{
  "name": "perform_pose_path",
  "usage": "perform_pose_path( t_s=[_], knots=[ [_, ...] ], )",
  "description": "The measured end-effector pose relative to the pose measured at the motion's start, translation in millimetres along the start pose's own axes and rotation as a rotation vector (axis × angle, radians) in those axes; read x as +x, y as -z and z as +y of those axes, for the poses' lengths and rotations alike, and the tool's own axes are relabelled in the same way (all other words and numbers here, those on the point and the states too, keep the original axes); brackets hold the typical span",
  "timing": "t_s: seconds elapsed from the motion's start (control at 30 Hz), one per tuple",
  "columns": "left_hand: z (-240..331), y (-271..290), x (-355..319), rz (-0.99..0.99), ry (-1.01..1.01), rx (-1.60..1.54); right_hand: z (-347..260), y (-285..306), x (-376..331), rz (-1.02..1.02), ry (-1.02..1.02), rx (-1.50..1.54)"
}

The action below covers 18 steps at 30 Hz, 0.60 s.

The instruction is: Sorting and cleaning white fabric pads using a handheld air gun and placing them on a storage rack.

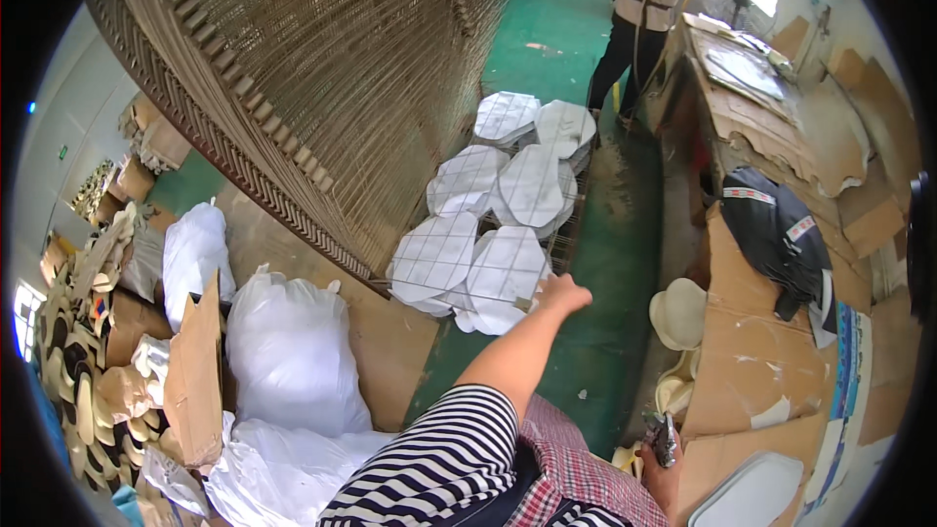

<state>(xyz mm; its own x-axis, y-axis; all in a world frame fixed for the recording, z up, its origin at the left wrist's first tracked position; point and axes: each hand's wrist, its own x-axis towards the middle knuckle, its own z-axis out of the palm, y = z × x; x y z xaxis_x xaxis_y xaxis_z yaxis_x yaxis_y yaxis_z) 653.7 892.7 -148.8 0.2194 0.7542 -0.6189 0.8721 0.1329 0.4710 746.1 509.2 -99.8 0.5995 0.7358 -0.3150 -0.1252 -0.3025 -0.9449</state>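
My left hand (564, 296) reaches forward with its fingers closed at the near right corner of a wire rack shelf (459, 285). Just beyond it, stacks of white rounded flat pieces (506, 268) lie in pairs, with thin wires crossing over them. My right hand (663, 476) is low at the right, wrapped around a metal spray gun (662, 437); part of that hand is hidden by my checked apron (590, 459). Near it, a white flat piece (750, 493) rests on the cardboard-covered bench.
A tall drying rack of tilted wire shelves (322, 68) rises at the left. White sacks (293, 351) and piled shoe-sole-shaped pieces (93, 410) stand at lower left. A cardboard-covered bench (747, 361) with a dark garment (781, 234) runs along the right. A co-worker (644, 20) holds a hose at the back.
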Motion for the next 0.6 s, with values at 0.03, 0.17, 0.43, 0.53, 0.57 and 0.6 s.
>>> perform_pose_path(
  t_s=[0.03,0.17,0.43,0.53,0.57,0.6],
  knots=[
    [11.7,-25.5,-14.5,0.114,-0.155,0.132,-2.8,15.3,-11.2,0.005,0.043,-0.07],
    [37.7,-95.3,-37.0,0.304,-0.775,0.283,-13.5,46.1,-70.3,0.286,-0.021,0.147],
    [-31.9,-75.3,106.1,-0.158,-0.157,-0.116,-79.9,71.8,-175.4,0.849,0.128,0.17],
    [-30.7,-90.5,87.2,-0.337,0.138,-0.035,-96.3,63.2,-221.0,1.081,0.103,0.125],
    [-29.2,-100.2,81.4,-0.346,0.128,-0.018,-98.9,60.9,-232.6,1.114,0.151,0.129],
    [-27.7,-109.9,77.2,-0.36,0.146,0.035,-100.4,57.6,-243.0,1.13,0.146,0.132]
  ],
)
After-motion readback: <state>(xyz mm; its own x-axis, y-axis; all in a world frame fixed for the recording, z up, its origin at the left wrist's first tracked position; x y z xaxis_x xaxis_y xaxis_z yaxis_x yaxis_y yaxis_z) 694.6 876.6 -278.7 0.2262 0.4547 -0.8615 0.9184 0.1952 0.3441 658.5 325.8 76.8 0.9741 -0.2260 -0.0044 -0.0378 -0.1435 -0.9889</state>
